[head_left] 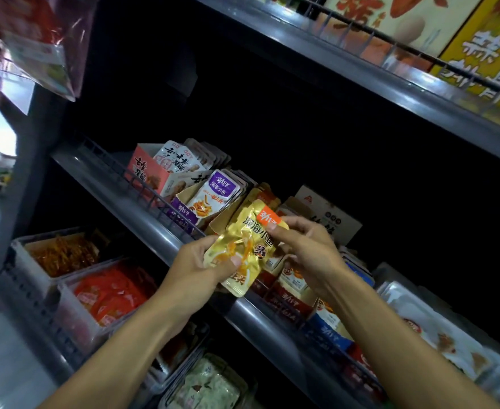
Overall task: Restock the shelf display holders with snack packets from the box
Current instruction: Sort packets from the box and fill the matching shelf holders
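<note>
Left hand [197,268] pinching gold packet [244,249] at bottom edge, right hand [301,246] pinching top corner, both held near shelf rail [166,240], holders just behind. We reckon foil light, floppy, slippery, so grip sealed edges.

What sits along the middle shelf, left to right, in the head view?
Pink display box → purple packets → gold packet, gripped by left hand and right hand → white carton.
</note>
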`<action>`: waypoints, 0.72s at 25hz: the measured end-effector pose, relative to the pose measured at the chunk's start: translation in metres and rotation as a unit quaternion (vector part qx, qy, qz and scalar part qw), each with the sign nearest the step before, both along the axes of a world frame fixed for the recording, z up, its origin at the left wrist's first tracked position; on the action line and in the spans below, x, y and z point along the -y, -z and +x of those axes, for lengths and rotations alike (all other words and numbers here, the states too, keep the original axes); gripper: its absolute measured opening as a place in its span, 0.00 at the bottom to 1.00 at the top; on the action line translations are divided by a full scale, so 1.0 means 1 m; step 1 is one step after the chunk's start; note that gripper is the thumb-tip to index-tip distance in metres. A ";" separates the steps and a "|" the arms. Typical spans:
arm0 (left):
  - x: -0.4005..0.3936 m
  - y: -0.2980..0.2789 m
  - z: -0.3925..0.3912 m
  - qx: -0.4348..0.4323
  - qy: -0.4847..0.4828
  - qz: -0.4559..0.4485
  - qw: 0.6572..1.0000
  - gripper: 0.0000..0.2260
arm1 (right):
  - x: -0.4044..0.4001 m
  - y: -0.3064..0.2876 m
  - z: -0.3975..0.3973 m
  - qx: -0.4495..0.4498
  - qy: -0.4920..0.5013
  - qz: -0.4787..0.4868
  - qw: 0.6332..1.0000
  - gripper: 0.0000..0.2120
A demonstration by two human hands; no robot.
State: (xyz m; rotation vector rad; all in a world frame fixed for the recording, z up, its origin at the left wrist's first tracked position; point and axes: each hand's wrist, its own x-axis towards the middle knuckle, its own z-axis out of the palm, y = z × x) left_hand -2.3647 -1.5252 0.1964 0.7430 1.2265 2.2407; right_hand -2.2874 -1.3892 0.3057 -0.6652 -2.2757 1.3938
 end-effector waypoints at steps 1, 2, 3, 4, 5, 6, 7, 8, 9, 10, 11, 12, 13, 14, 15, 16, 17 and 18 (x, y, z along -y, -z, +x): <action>0.002 0.000 0.000 -0.006 -0.004 -0.006 1.000 0.06 | -0.003 -0.002 0.001 -0.009 -0.008 -0.009 1.000 0.14; 0.003 -0.001 0.000 -0.008 -0.005 -0.007 1.000 0.06 | -0.005 -0.006 0.002 -0.012 -0.028 -0.018 0.999 0.14; 0.004 -0.002 0.000 -0.002 -0.004 -0.001 1.000 0.07 | -0.008 -0.010 0.003 -0.007 -0.047 -0.021 0.999 0.14; 0.004 -0.002 0.000 0.017 -0.004 0.012 1.000 0.10 | -0.011 -0.014 0.004 -0.001 -0.057 -0.018 0.998 0.13; 0.003 -0.002 0.000 0.048 -0.004 0.029 0.998 0.14 | -0.014 -0.016 0.003 -0.001 -0.057 -0.013 0.998 0.12; 0.002 -0.001 -0.001 0.084 -0.006 0.048 0.995 0.16 | -0.016 -0.017 0.003 -0.006 -0.050 -0.011 0.999 0.11; 0.001 -0.002 -0.001 0.117 -0.004 0.066 0.991 0.17 | -0.018 -0.018 0.002 -0.014 -0.043 -0.014 0.999 0.11; 0.000 -0.002 -0.001 0.147 0.001 0.083 0.986 0.16 | -0.020 -0.018 0.002 -0.021 -0.041 -0.021 0.999 0.12; 0.000 -0.003 -0.002 0.174 0.012 0.099 0.980 0.15 | -0.022 -0.018 0.002 -0.022 -0.044 -0.032 0.998 0.13; -0.001 -0.003 -0.002 0.199 0.030 0.114 0.973 0.12 | -0.023 -0.018 0.002 -0.015 -0.053 -0.042 0.998 0.13; -0.001 -0.004 -0.003 0.219 0.054 0.128 0.966 0.10 | -0.023 -0.019 0.003 -0.005 -0.065 -0.052 0.997 0.13; -0.001 -0.004 -0.004 0.232 0.080 0.137 0.960 0.08 | -0.023 -0.020 0.004 0.007 -0.077 -0.059 0.995 0.12; -0.001 -0.005 -0.005 0.238 0.103 0.142 0.955 0.08 | -0.023 -0.021 0.004 0.017 -0.088 -0.064 0.994 0.09; -0.001 -0.005 -0.007 0.239 0.120 0.143 0.953 0.08 | -0.024 -0.022 0.005 0.023 -0.095 -0.064 0.993 0.08; -0.002 -0.005 -0.007 0.240 0.131 0.140 0.952 0.08 | -0.025 -0.023 0.004 0.026 -0.096 -0.058 0.993 0.07; -0.003 -0.005 -0.007 0.238 0.138 0.135 0.952 0.08 | -0.025 -0.025 0.004 0.028 -0.096 -0.046 0.994 0.07; -0.004 -0.006 -0.007 0.234 0.141 0.131 0.953 0.09 | -0.026 -0.026 0.004 0.030 -0.096 -0.034 0.994 0.08; -0.005 -0.005 -0.008 0.229 0.143 0.126 0.955 0.09 | -0.026 -0.028 0.003 0.033 -0.098 -0.024 0.994 0.08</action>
